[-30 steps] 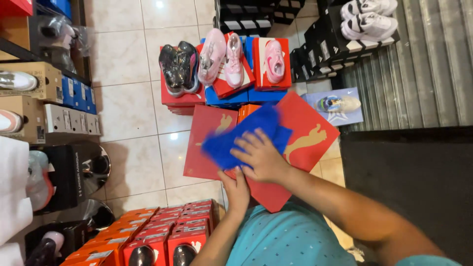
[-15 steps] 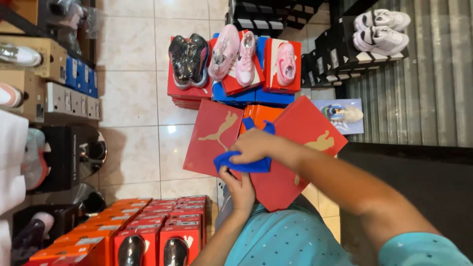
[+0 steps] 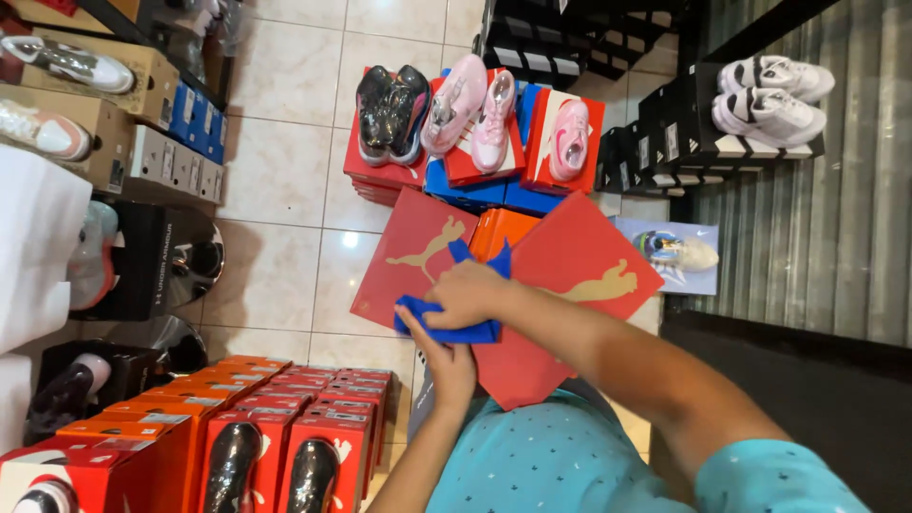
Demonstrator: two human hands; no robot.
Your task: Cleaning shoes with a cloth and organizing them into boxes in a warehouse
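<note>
The blue cloth (image 3: 446, 323) is lying bunched across the two red shoebox lids (image 3: 570, 285), partly hidden under the hands. The right hand (image 3: 470, 293) is pressing down on it, fingers curled over the cloth in a closed grip. The left hand (image 3: 446, 359) is reaching up from below, its fingertips tucked beneath the cloth's lower edge; its grip is hard to make out. An orange box (image 3: 499, 231) is peeking out between the lids.

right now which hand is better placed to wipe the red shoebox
Right: the right hand lies on the blue cloth atop the red shoebox; the left hand seems to brace the box's near edge.
</note>
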